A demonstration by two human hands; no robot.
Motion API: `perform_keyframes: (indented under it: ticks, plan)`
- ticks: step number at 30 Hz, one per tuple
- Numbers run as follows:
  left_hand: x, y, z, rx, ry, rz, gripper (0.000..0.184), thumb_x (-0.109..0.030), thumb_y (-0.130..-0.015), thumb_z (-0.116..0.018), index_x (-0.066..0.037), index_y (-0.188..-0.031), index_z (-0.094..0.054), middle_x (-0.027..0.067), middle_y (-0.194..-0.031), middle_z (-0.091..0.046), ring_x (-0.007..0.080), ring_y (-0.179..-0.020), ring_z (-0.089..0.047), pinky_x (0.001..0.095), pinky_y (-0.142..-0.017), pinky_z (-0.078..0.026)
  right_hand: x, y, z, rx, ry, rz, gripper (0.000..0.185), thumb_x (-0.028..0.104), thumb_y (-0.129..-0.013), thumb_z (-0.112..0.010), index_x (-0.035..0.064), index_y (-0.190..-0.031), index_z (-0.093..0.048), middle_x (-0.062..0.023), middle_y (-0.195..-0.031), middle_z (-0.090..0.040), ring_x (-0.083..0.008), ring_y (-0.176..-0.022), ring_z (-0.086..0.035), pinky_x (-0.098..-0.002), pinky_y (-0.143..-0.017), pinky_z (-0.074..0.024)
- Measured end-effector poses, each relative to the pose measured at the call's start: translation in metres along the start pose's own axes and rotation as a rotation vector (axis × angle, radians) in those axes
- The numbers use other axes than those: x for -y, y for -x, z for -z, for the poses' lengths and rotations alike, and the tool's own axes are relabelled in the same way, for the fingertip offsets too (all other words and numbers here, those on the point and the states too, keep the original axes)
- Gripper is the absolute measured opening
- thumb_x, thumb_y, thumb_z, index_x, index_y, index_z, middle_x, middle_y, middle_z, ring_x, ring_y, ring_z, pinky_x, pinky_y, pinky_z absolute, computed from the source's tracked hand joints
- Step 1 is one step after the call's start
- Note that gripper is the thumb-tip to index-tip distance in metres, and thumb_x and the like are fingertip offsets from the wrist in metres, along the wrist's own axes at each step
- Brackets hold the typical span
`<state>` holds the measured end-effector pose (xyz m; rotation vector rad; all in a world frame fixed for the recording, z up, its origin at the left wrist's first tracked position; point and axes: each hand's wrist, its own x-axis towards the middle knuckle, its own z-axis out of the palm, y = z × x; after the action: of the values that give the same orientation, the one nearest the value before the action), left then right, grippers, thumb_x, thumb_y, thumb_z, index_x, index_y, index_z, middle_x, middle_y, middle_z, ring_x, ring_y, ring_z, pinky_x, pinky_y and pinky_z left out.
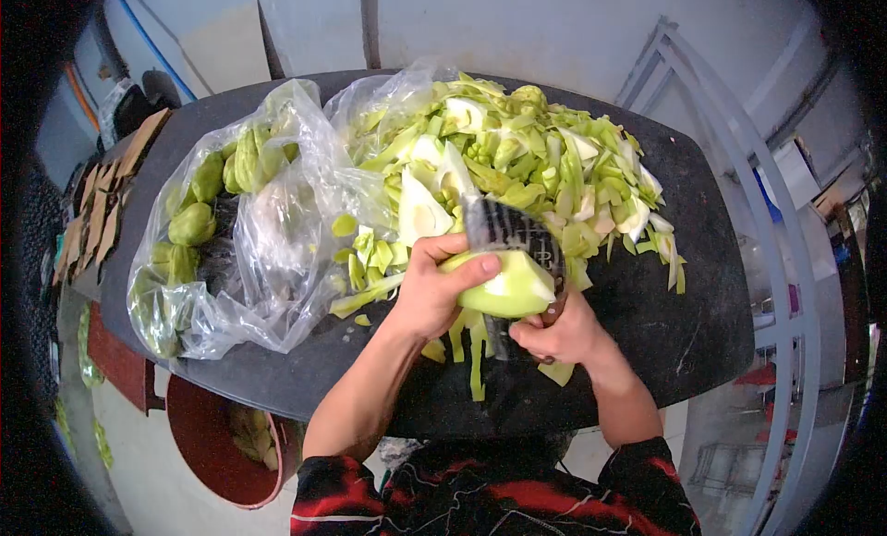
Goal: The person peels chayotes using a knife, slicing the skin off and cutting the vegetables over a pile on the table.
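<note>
My left hand (434,291) is wrapped round a pale green, partly peeled chayote (506,288), its thumb lying on top. My right hand (565,331) is closed round the handle of a knife with a broad dark blade (514,229). The blade lies behind and against the chayote, and its edge is partly hidden. Green strips of peel (477,356) hang below the chayote. Beyond both hands lies a large heap of peels and white-green pieces (540,157).
A clear plastic bag (300,291) at the left holds several whole chayotes (192,224). Everything rests on a dark table (702,323). Below its left edge stands a red-brown bucket (199,453). Metal railing (785,351) runs along the right, and a wall is behind.
</note>
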<state>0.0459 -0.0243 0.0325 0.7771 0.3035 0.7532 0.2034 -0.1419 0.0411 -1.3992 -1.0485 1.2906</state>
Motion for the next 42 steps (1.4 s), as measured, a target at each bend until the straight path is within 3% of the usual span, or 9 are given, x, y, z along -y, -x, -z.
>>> perform_keyframes:
  ticks: [3, 6, 10, 12, 17, 18, 20, 29, 42]
  plan:
    - [0.001, 0.000, 0.001, 0.028, -0.197, -0.019, 0.034, -0.008, -0.079, -0.076, 0.003, -0.109, -0.064, 0.0145, -0.096, -0.070, 0.0240, -0.083, -0.070, 0.0373, -0.077, -0.059, 0.008, 0.000, 0.008, 0.057, 0.140, 0.023, 0.014, 0.009, -0.076, -0.071, 0.0074, -0.074, -0.057, 0.0054, -0.054, -0.052, -0.0042, -0.048, -0.050, -0.0251, -0.046, -0.0398]
    - [0.004, -0.001, 0.000, 0.082, -0.032, -0.065, 0.030, -0.007, -0.084, -0.074, 0.006, -0.110, -0.067, 0.0123, -0.097, -0.071, 0.0157, -0.084, -0.067, 0.0299, -0.079, -0.055, -0.004, -0.006, -0.007, -0.063, 0.117, 0.193, 0.012, 0.008, -0.076, -0.070, 0.0076, -0.079, -0.059, 0.0056, -0.054, -0.052, -0.0044, -0.047, -0.049, -0.0257, -0.046, -0.0393]
    - [-0.001, -0.003, -0.001, -0.038, 0.003, -0.062, 0.033, -0.009, -0.084, -0.075, 0.005, -0.112, -0.066, 0.0100, -0.099, -0.070, 0.0156, -0.086, -0.067, 0.0298, -0.080, -0.055, -0.007, -0.005, -0.007, 0.025, -0.085, 0.042, 0.011, 0.003, -0.079, -0.068, 0.0074, -0.081, -0.058, 0.0060, -0.054, -0.049, -0.0053, -0.045, -0.049, -0.0263, -0.042, -0.0378]
    - [-0.013, -0.002, 0.006, 0.108, -0.184, 0.066, 0.039, -0.010, -0.078, -0.078, 0.003, -0.112, -0.063, 0.0144, -0.101, -0.070, 0.0225, -0.088, -0.069, 0.0356, -0.081, -0.057, -0.006, -0.002, 0.006, 0.047, -0.041, 0.069, 0.011, 0.001, -0.080, -0.068, 0.0058, -0.083, -0.057, 0.0050, -0.054, -0.050, -0.0057, -0.044, -0.049, -0.0256, -0.040, -0.0369]
    - [-0.020, 0.002, 0.009, 0.137, -0.333, 0.195, 0.070, -0.018, -0.061, -0.090, -0.001, -0.121, -0.057, 0.0111, -0.111, -0.067, 0.0229, -0.103, -0.063, 0.0371, -0.093, -0.050, -0.002, -0.003, 0.010, 0.208, -0.020, 0.030, 0.016, 0.004, -0.081, -0.072, 0.0036, -0.093, -0.061, 0.0045, -0.055, -0.052, -0.0056, -0.041, -0.048, -0.0242, -0.039, -0.0362]
    - [-0.019, 0.003, 0.008, 0.141, -0.330, 0.193, 0.070, -0.018, -0.061, -0.090, -0.001, -0.121, -0.057, 0.0111, -0.111, -0.067, 0.0229, -0.103, -0.063, 0.0371, -0.093, -0.050, -0.001, -0.004, 0.009, 0.205, -0.033, 0.010, 0.018, 0.005, -0.082, -0.073, 0.0035, -0.096, -0.062, 0.0043, -0.055, -0.053, -0.0053, -0.042, -0.048, -0.0239, -0.038, -0.0362]
    - [-0.017, 0.004, 0.004, 0.179, -0.222, 0.118, 0.038, -0.012, -0.072, -0.083, 0.000, -0.105, -0.069, 0.0063, -0.100, -0.070, 0.0130, -0.092, -0.064, 0.0283, -0.085, -0.050, 0.000, -0.004, 0.004, 0.212, -0.068, 0.028, 0.021, 0.010, -0.084, -0.074, 0.0039, -0.100, -0.063, 0.0041, -0.055, -0.054, -0.0053, -0.041, -0.048, -0.0238, -0.038, -0.0358]
    - [0.003, 0.004, 0.005, 0.148, 0.131, 0.117, 0.047, -0.009, -0.073, -0.079, 0.001, -0.115, -0.061, 0.0103, -0.103, -0.068, 0.0190, -0.091, -0.066, 0.0329, -0.086, -0.053, -0.011, 0.002, -0.007, 0.120, -0.305, 0.113, 0.036, 0.034, -0.092, -0.067, 0.0022, -0.102, -0.054, 0.0004, -0.054, -0.048, -0.0086, -0.040, -0.046, -0.0250, -0.036, -0.0363]
    - [0.015, 0.003, 0.000, 0.139, -0.060, -0.054, 0.052, -0.026, -0.080, -0.076, 0.002, -0.120, -0.057, 0.0094, -0.106, -0.066, 0.0170, -0.094, -0.063, 0.0311, -0.086, -0.051, -0.019, -0.002, 0.000, 0.238, -0.332, 0.029, 0.046, 0.051, -0.090, -0.060, 0.0065, -0.087, -0.046, -0.0032, -0.050, -0.041, -0.0149, -0.039, -0.044, -0.0292, -0.037, -0.0376]
